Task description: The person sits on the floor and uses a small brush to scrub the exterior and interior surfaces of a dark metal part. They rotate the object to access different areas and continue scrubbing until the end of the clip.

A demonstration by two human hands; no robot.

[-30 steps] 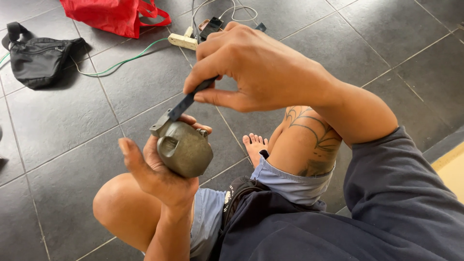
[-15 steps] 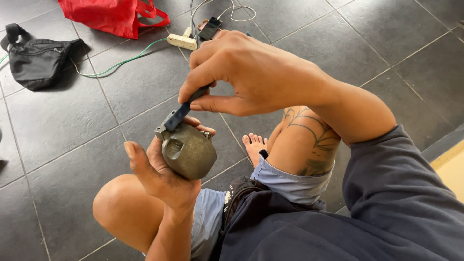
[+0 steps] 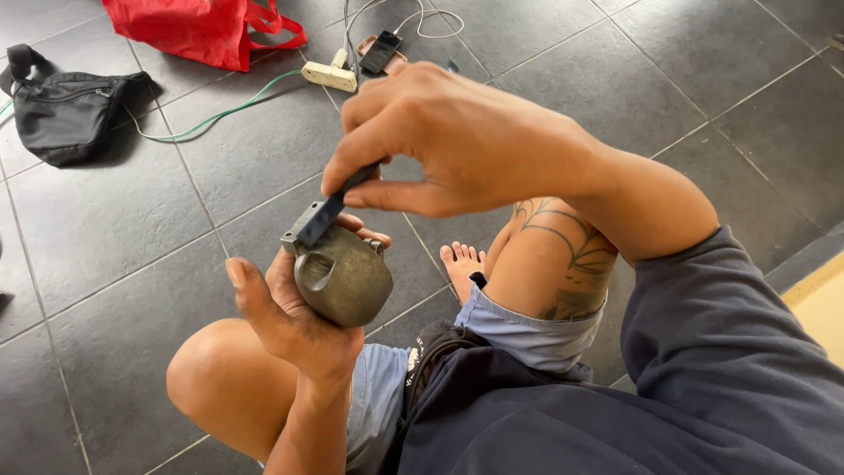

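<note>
From the head view we see our left hand (image 3: pixel 290 321) cupping a round grey metal part (image 3: pixel 345 274) over our knee, fingers closed around it from below; our right hand (image 3: pixel 457 141) pinches a flat dark tool (image 3: pixel 327 214) between thumb and fingers, its lower end resting on the top of the metal part; on the tiled floor (image 3: pixel 105 220) beyond lie a black bag (image 3: pixel 70 110), a red bag (image 3: pixel 198 28), a white power strip (image 3: pixel 330 76) and a phone (image 3: pixel 381 51).

- In my left hand (image 3: pixel 290 321) I see a dull, olive-grey cast metal housing (image 3: pixel 345 274), slightly rough.
- My right hand (image 3: pixel 440 141) pinches a matt dark flat tool (image 3: pixel 330 211).
- Beyond both: smooth grey tile floor (image 3: pixel 114 220), red cloth bag (image 3: pixel 189 26).
</note>
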